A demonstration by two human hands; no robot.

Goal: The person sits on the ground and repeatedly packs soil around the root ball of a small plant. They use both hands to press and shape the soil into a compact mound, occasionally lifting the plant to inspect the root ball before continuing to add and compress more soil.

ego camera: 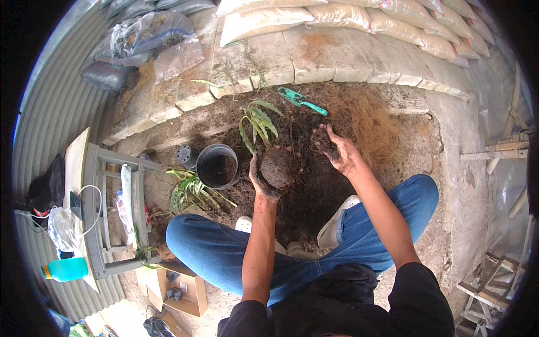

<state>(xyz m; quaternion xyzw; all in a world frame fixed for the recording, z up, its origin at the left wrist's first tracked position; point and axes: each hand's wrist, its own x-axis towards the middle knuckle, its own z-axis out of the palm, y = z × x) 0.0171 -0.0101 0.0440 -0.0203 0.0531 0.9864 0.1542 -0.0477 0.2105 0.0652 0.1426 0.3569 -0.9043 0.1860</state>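
Note:
My left hand (263,185) cups a round, dark brown fibrous root ball (278,168) from below and around its sides. A leafy green plant (260,122) rises from behind the ball, its long leaves drooping. Whether its stem grows out of the ball is hidden. To the right, my right hand (343,152) is half curled, palm up, around a clump of dark soil (324,142). Both hands are smeared with soil. Loose dark soil (309,202) covers the ground beneath them. A teal hand trowel (301,101) lies beyond the right hand.
A black plastic pot (217,166) with some soil inside stands left, beside a smaller pot (187,156) and cut leaves (196,191). Brown fibre (374,122) is spread at right. Concrete blocks (313,71) edge the far side. A bench (94,210) stands left, near a cardboard box (196,295).

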